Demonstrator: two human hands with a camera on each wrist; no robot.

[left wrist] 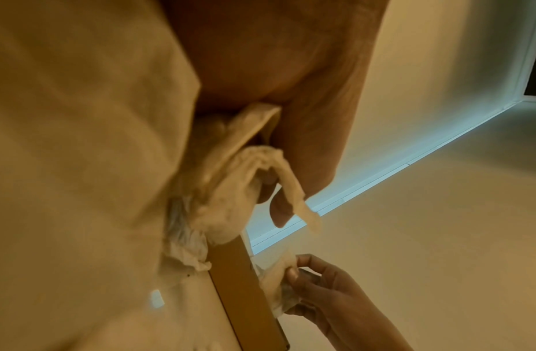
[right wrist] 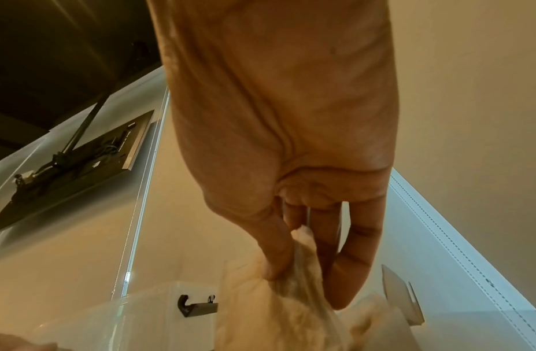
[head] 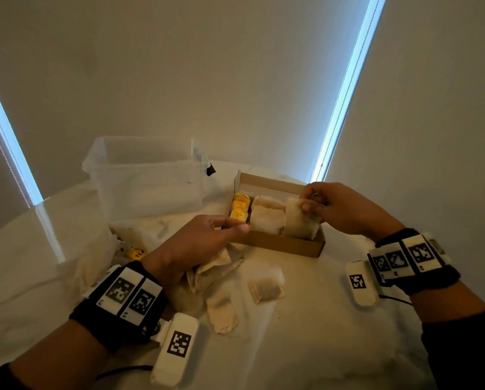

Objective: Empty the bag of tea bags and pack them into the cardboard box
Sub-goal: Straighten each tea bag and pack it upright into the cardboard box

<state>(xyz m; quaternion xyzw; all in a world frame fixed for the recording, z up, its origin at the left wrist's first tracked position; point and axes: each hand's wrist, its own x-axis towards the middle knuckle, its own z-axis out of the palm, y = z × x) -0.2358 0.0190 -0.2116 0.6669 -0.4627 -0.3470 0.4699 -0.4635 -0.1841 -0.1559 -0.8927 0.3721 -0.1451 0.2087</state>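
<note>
1. Cardboard box (head: pixel 275 240) sits open on the white tablecloth (head: pixel 306 333) in the head view, right of centre. Inside it, a yellow packet (head: pixel 239 208) stands at the left end, a pale stack of tea bags (head: pixel 266 215) fills the middle, and the right hand (head: pixel 339 206) pinches an upright tea bag (head: pixel 299 220) at the right end, thumb in front, fingers behind. The left hand (head: pixel 201 243) hovers at the box's near left corner, fingers curled round crumpled tea bags (head: pixel 221 261) beneath the palm. Two loose tea bags (head: pixel 266 288) lie on the cloth nearer the camera, just apart. A clear plastic tub (head: pixel 148 175) stands behind and left of the box, and a clear bag (head: pixel 95 249) slumps at the left.

2. Over to the left wrist view: the left hand (left wrist: pixel 290 83) grips bunched tea bags (left wrist: pixel 239 190) right against the top of the box wall (left wrist: pixel 239 280). Below, the right hand (left wrist: pixel 323 292) pinches its tea bag (left wrist: pixel 275 280) at the box's edge.

3. Right wrist view now: the right hand (right wrist: pixel 290 142) has thumb and fingers closed on the top of the tea bag (right wrist: pixel 290 296), which hangs down blurred. The tub (right wrist: pixel 110 320) with its dark latch (right wrist: pixel 194 306) shows at lower left.
</note>
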